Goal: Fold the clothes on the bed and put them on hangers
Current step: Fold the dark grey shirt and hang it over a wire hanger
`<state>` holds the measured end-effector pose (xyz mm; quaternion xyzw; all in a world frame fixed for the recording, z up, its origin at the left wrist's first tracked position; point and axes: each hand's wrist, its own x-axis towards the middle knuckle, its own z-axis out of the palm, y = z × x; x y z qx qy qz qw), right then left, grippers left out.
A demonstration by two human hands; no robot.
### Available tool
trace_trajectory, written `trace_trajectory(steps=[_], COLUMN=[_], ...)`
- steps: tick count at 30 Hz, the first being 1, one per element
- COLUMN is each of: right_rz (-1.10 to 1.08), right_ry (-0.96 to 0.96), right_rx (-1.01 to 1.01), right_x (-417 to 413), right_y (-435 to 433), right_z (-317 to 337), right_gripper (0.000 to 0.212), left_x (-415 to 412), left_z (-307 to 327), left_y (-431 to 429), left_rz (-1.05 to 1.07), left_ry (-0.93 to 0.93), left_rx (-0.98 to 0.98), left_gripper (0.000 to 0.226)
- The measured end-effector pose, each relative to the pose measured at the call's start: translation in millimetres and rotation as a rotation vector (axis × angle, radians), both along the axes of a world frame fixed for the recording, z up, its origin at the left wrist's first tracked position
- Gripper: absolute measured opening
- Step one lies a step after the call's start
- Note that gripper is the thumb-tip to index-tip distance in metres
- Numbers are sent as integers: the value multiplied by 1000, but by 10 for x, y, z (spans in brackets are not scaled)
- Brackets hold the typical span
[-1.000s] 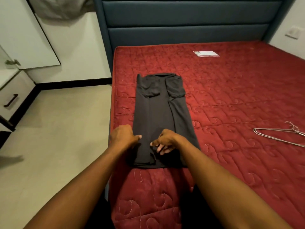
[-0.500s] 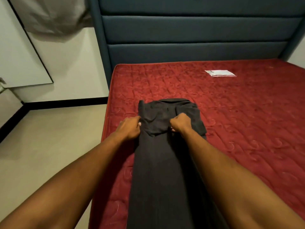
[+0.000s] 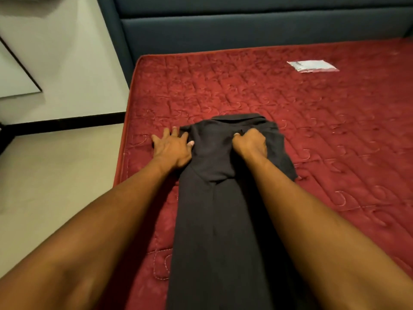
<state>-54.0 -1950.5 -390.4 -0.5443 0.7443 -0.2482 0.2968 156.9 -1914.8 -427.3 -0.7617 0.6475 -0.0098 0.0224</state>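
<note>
Left hand lies flat on the bed, fingers apart, the dark garment just right of them. Right hand has its fingers clamped on the garment's folded top.

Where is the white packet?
In the head view, the white packet lies upper right on the red mattress, near the blue headboard, beyond the right hand.

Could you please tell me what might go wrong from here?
The right hand bunches the trousers in a fist, so the fold may crease or land crooked.
The left hand lies flat mostly on the mattress, barely touching the cloth, so that side might shift.
The trousers lie near the mattress edge and could slide off.
</note>
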Motion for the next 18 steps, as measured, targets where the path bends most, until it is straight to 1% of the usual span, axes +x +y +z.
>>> trace_trajectory(steps=[1,2,3,4,6,7,9,10,12,13,15,17,18], right_rz=[59,112,153,158,112,89,76,78,91,121,207,267,286], right_ry=[17,45,54,35,-1,1,17,37,99,167,359,507,537], right_rx=[38,73,105,135,114,92,51,32,2,-2,-71,-118,-134], right_x=[-15,-50,-74,-98,-155,-175,-205,-221,-235,-278,-271,-310,-347], right_y=[30,64,91,117,189,218,275,338,419,616,740,958,1062], right_z=[-2,3,6,1,22,32,13,38,44,92,39,-8,-26], right_gripper=[49,49,43,36,26,26,42,52,62,65,74,79,79], left_x=[-21,-61,-77,-95,-140,-163,-203,-239,-351,-445,-565,-686,-737], left_z=[-4,-16,-20,-13,22,54,89,112,142,196,106,-33,-102], left_y=[-8,-18,-30,-50,-89,-97,-54,-8,90,300,502,910,1154], left_rz=[19,34,52,75,129,156,200,220,234,216,144,69,52], left_ry=[-24,-46,-66,-80,-94,-98,-57,-9,110,167,247,218,181], left_rx=[-2,-1,5,16,38,56,103,99,37,14,-36,-39,-38], left_gripper=[55,57,59,61,64,65,68,68,67,65,64,67,70])
